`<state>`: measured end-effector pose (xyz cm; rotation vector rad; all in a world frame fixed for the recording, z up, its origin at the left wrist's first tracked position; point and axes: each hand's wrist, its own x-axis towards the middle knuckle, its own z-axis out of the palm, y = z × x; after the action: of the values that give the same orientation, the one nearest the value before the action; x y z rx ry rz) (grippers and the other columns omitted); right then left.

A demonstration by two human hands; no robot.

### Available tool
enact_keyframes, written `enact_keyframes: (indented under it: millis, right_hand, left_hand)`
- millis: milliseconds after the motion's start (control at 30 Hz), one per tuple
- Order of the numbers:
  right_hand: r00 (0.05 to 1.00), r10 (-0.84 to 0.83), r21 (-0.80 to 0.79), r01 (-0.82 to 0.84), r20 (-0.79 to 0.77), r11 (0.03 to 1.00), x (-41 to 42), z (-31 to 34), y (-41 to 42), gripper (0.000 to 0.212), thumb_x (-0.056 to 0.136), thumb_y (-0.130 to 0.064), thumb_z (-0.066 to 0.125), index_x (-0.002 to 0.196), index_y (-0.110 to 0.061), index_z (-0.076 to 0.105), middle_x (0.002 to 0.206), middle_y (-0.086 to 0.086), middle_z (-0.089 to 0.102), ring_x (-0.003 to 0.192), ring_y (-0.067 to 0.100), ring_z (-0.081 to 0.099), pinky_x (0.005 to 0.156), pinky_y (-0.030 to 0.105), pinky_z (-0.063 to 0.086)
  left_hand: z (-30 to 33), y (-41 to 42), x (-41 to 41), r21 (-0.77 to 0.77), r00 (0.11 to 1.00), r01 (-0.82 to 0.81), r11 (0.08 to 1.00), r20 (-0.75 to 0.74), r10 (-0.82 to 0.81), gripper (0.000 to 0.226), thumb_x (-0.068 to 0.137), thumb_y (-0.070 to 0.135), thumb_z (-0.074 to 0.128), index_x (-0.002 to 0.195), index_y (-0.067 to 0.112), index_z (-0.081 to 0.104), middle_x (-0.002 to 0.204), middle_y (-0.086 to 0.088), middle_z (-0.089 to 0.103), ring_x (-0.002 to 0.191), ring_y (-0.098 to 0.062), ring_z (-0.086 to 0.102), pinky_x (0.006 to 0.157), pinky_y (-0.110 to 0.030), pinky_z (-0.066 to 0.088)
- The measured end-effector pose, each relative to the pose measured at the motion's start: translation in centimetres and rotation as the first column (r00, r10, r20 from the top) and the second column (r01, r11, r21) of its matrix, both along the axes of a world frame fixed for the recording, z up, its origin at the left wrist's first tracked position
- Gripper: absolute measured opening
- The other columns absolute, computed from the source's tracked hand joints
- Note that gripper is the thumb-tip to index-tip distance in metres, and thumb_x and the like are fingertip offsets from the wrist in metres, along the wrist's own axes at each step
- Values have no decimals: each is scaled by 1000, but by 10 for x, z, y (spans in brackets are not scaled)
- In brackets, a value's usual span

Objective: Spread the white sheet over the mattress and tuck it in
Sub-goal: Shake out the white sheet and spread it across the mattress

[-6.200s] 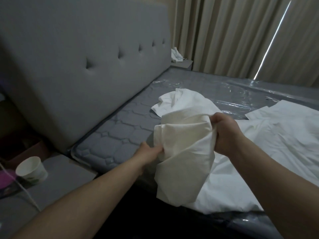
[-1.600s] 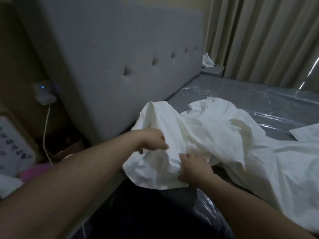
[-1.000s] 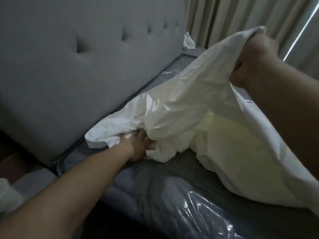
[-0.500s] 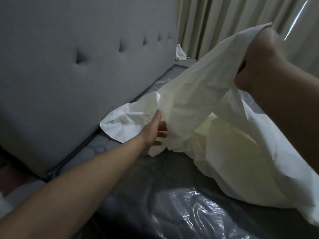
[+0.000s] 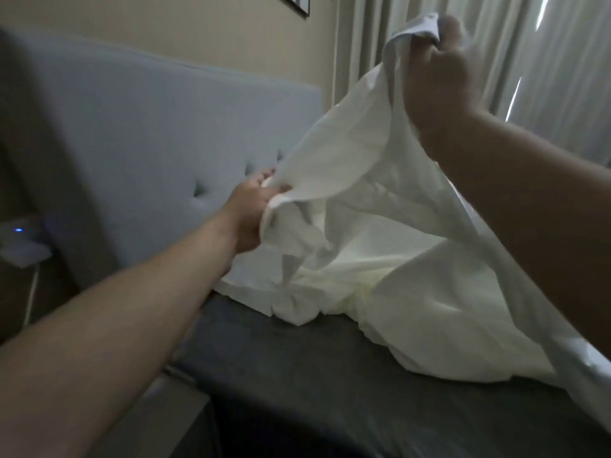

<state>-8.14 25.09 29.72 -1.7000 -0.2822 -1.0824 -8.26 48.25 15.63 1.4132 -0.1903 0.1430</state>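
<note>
The white sheet (image 5: 380,259) hangs bunched and crumpled between both hands, its lower folds piled on the dark grey mattress (image 5: 297,375). My left hand (image 5: 253,213) grips a fold of the sheet near the headboard, at mid height. My right hand (image 5: 439,77) is raised high at the upper right and clutches the sheet's edge in a fist. The sheet stretches in a slope from the raised hand down to the left hand. The mattress corner nearest me lies bare.
A grey tufted headboard (image 5: 148,143) rises at the left. Beige curtains (image 5: 545,61) hang behind the bed on the right. A white charger with a blue light (image 5: 20,241) sits low at the far left. A picture frame corner (image 5: 297,3) shows on the wall.
My left hand has closed on a fold of the sheet and lifted it. My right hand has risen higher with the sheet's edge. The view has tilted upward.
</note>
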Motion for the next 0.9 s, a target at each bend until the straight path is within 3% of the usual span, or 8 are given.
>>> enact_keyframes:
  millis: [67,133,233,300,433,533,733,900]
  right_hand:
    - [994,-96,-159,86,-55,984,-13,-11,-12,24,99,-28,41,100,-17,63,89,-1,60,83,18,57,71,31,45]
    - [973,-113,-365,32,-202,930,-25,-35,-16,35,98,-34,45,98,-6,67,96,16,66,90,33,63,76,41,49]
    - [787,-368,-823,-291,-496,488,-50,-109,-6,31,106,-21,45,87,-5,63,112,20,69,106,34,65,85,38,49]
    - [625,-418,-751,-529,-660,395,-77,-173,1,28,106,-21,47,107,-5,69,120,18,68,112,34,63,85,32,47]
    - [458,-417,-603,-720,-785,343,-115,-294,-2,38,102,-27,54,137,-15,60,139,11,62,125,30,58,95,29,43]
    - [287,-425,-448,-823,-859,350,-140,-364,-12,43,99,-33,59,140,-37,49,137,6,59,107,24,59,83,31,45]
    - [271,-450,-440,-835,-851,329,-165,-444,-4,40,95,-44,59,133,-42,47,139,5,56,122,31,57,93,39,44]
    - [189,-404,-357,-847,-895,395,-207,-526,18,40,101,-48,51,135,-28,52,141,11,59,126,35,59,102,41,46]
  left_hand:
    - [8,33,-5,160,988,-156,975,10,156,39,94,7,69,132,13,61,118,-14,72,90,-26,71,76,-37,61]
    - [-2,65,-17,549,935,-316,774,39,353,46,91,18,72,134,25,61,121,-8,70,98,-25,69,87,-39,59]
    - [-46,93,-39,902,901,-250,352,84,426,40,93,26,64,133,27,65,125,-9,69,106,-31,66,84,-32,52]
    - [-89,102,-55,956,909,-146,255,28,416,34,100,24,56,131,20,66,132,-11,67,112,-31,65,84,-32,47]
    - [-172,100,-85,954,927,5,300,-118,357,35,101,18,52,135,22,60,146,-9,56,125,-29,56,95,-32,43]
    - [-215,92,-104,942,921,244,233,-300,249,41,98,27,59,139,21,56,149,-6,52,131,-24,52,102,-34,44]
    - [-278,51,-136,876,874,477,-77,-463,150,41,98,31,54,133,11,60,140,-14,60,124,-31,58,92,-32,44]
    - [-307,45,-152,817,797,572,-70,-533,284,27,89,26,59,106,11,73,103,-13,75,82,-30,76,76,-42,64]
